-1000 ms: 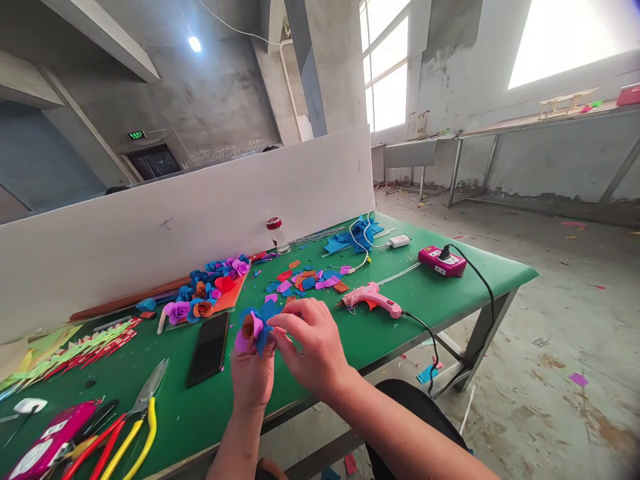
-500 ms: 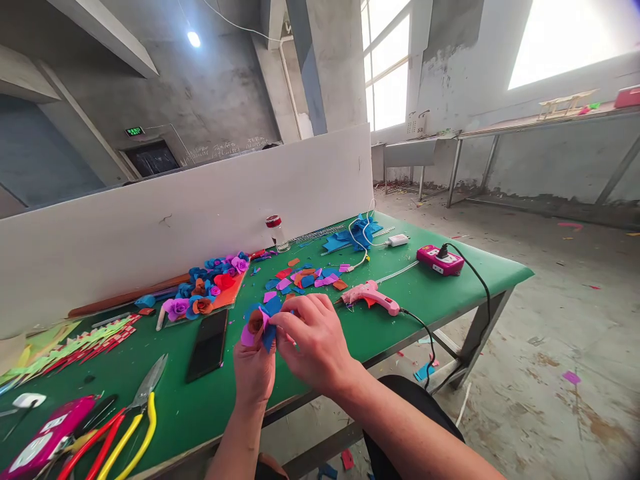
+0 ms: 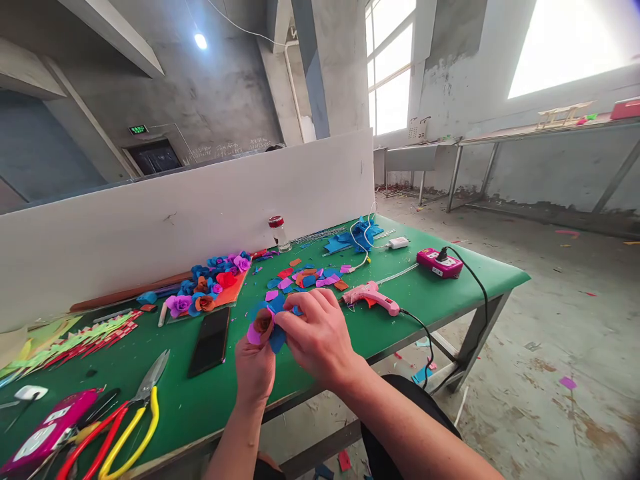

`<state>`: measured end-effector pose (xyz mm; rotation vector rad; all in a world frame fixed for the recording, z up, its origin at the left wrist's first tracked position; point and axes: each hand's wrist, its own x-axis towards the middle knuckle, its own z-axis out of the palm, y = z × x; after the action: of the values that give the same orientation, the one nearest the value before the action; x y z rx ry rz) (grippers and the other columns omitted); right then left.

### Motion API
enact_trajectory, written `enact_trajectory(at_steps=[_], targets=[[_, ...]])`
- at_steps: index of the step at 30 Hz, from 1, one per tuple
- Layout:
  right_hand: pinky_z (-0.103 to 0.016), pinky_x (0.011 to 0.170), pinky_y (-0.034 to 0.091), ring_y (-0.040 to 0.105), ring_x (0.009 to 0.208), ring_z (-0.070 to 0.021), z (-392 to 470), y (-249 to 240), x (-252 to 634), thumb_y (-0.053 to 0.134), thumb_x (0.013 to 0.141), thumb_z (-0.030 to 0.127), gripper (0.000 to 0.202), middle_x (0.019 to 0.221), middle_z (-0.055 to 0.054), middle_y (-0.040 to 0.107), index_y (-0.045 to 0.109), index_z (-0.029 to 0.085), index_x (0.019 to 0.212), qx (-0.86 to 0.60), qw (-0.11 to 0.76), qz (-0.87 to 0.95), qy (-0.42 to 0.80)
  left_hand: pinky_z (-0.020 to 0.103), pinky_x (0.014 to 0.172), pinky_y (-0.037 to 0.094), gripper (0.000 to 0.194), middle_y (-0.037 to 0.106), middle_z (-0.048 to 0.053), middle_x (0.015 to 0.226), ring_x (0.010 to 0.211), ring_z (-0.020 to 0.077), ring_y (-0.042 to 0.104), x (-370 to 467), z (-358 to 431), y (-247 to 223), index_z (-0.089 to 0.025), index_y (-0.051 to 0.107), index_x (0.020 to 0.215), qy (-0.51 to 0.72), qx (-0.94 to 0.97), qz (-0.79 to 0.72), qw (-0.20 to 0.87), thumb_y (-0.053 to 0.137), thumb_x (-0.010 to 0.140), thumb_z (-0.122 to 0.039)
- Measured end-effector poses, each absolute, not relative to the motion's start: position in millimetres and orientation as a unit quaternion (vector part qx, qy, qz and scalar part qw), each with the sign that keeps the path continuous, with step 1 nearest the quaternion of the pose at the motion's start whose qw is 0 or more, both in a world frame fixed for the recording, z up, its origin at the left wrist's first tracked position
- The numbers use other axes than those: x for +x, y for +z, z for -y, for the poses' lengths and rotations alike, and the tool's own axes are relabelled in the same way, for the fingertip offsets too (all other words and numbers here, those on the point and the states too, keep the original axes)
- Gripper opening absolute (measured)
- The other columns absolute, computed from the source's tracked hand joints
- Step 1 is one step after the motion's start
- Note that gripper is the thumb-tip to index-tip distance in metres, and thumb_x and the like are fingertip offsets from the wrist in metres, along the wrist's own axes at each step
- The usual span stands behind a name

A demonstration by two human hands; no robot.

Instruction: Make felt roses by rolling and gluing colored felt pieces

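While hands (image 3: 320, 341) pinch a paper flower (image 3: 263, 323), wall writing (image 3: 227, 151) looks illegible.

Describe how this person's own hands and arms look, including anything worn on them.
Two human hands, left and right, both ungloved. The left forearm and right forearm are bare as far as the view shows, with no sleeve in sight. No watch, bracelet or ring is visible, though part of the left hand is hidden, so a ring there can't be ruled out.

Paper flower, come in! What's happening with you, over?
Left hand gripping paper flower from below. Right hand pinching its edge. Pink glue gun off to the right, not in the way. Over.
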<state>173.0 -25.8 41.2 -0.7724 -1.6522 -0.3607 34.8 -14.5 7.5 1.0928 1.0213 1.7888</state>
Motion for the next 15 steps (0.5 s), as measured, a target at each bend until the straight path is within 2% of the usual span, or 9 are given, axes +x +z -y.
enact_trajectory(at_steps=[3,6,9,11,13,15], targets=[[-0.033,0.083,0.043,0.059,0.086,-0.0168,26,42,175,0.056,0.093,0.014,0.015,0.105,-0.006,0.068,0.068,0.023,0.092,-0.323,0.659,0.674,-0.088,0.023,0.067,0.054,0.038,0.068,-0.002,0.076,0.073,0.0141,0.063,34,16,8,-0.019,0.069,0.084,0.702,0.451,-0.39,0.389,0.091,0.053,-0.024],[-0.032,0.08,0.048,0.06,0.088,-0.018,24,40,173,0.056,0.092,0.019,0.017,0.107,-0.009,0.066,0.066,0.021,0.104,-0.344,0.71,0.606,0.101,0.026,0.065,0.055,0.028,0.066,-0.001,0.07,0.067,0.015,0.063,30,15,8,-0.019,0.064,0.073,0.692,0.476,-0.39,0.378,0.088,0.06,-0.028],[-0.028,0.07,0.049,0.06,0.078,-0.0169,23,39,168,0.057,0.089,0.03,0.016,0.094,-0.006,0.068,0.067,0.019,0.095,-0.325,0.682,0.544,0.365,0.029,0.066,0.055,0.024,0.066,0.0,0.068,0.063,0.0154,0.063,22,11,4,-0.019,0.063,0.071,0.693,0.489,-0.422,0.321,0.082,0.068,-0.033],[-0.028,0.072,0.05,0.062,0.077,-0.0169,24,39,164,0.059,0.087,0.035,0.02,0.085,-0.005,0.07,0.068,0.018,0.087,-0.283,0.639,0.501,0.511,0.029,0.067,0.055,0.021,0.066,0.0,0.069,0.063,0.0149,0.061,15,8,-2,-0.018,0.066,0.074,0.701,0.496,-0.444,0.256,0.079,0.07,-0.034],[-0.028,0.077,0.051,0.064,0.079,-0.0173,26,40,162,0.06,0.085,0.039,0.024,0.08,-0.004,0.07,0.071,0.017,0.083,-0.25,0.61,0.477,0.582,0.027,0.066,0.053,0.02,0.067,0.0,0.071,0.065,0.0145,0.06,8,4,-8,-0.017,0.068,0.075,0.704,0.504,-0.462,0.193,0.079,0.07,-0.034],[-0.029,0.079,0.051,0.064,0.08,-0.018,29,42,160,0.061,0.085,0.041,0.027,0.077,-0.004,0.071,0.074,0.018,0.083,-0.243,0.6,0.477,0.594,0.024,0.061,0.05,0.021,0.064,-0.001,0.068,0.064,0.0132,0.056,3,3,-13,-0.017,0.068,0.07,0.702,0.505,-0.479,0.151,0.081,0.068,-0.034]])
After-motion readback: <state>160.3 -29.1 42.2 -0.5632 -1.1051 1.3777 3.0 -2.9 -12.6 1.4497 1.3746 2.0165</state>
